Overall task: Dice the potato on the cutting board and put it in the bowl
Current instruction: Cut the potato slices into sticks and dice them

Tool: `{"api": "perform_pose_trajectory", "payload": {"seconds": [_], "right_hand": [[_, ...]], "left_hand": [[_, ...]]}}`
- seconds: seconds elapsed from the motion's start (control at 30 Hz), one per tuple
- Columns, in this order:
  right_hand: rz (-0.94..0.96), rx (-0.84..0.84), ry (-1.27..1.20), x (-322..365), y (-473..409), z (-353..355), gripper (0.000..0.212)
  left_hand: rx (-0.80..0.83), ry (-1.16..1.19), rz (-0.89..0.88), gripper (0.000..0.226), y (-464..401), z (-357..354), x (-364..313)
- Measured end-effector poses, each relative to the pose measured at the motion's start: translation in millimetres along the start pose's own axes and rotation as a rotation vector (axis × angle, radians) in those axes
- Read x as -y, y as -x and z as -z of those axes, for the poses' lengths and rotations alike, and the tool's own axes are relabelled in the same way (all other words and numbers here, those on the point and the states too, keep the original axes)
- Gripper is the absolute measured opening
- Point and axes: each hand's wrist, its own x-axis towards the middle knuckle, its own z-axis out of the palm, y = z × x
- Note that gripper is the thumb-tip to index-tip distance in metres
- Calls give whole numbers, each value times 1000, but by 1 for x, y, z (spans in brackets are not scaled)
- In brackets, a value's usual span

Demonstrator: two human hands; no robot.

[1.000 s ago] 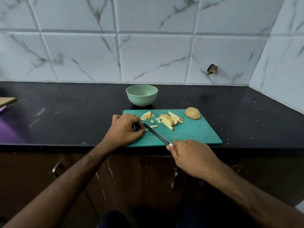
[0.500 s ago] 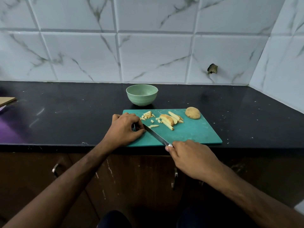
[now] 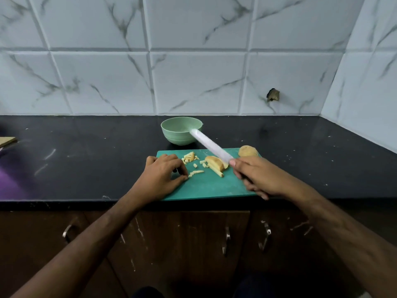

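Potato, pale-fleshed and tan-skinned, lies in several states on the flat teal plastic cutting board, which sits at the front edge of the glossy black stone counter, presumably so that both arms reach it without stretching. Far left on that counter, the corner of a light wooden board is just in view. Left hand rests on the near-left part of the cutting board, fingers curled, the thumb and forefinger tips meeting at the end of a few thin pale potato sticks; whether they pinch the sticks or merely steady them cannot be told. Beyond these, small irregular potato cubes form a loose heap near the board's far-left edge. Round pale-green matte bowl stands on the counter just behind the board and appears empty, so nothing has yet been transferred. Centre: a cluster of skin-on potato wedges, still to be cut. Long pale knife blade, motion-blurred, is raised and slants up toward the bowl. Right hand wraps firmly around the handle, which it hides. Rounded uncut potato half, skin up, waits at the board's far-right corner
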Motion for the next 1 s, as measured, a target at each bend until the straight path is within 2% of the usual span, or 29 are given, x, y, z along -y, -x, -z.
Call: {"api": "perform_pose_trajectory", "payload": {"seconds": [0.17, 0.27, 0.37, 0.53, 0.77, 1.0], "right_hand": [[109, -195, -362, -19, -37, 1, 42], [117, -280, -461, -29, -49, -6, 41], [111, -292, -538, -35, -52, -6, 42], [120, -267, -551, -38, -54, -6, 42], [130, -217, -545, -41, -56, -3, 42], [136, -196, -581, -45, -58, -2, 40]], "left_hand": [[107, -73, -248, 34, -16, 3, -2], [151, -160, -376, 38, -30, 1, -1], [148, -187, -391, 43, -45, -6, -2], [134, -101, -274, 66, -67, -23, 0], [32, -88, -208, 58, -82, -36, 7], [-96, -119, -143, 33, -88, -42, 16]]}}
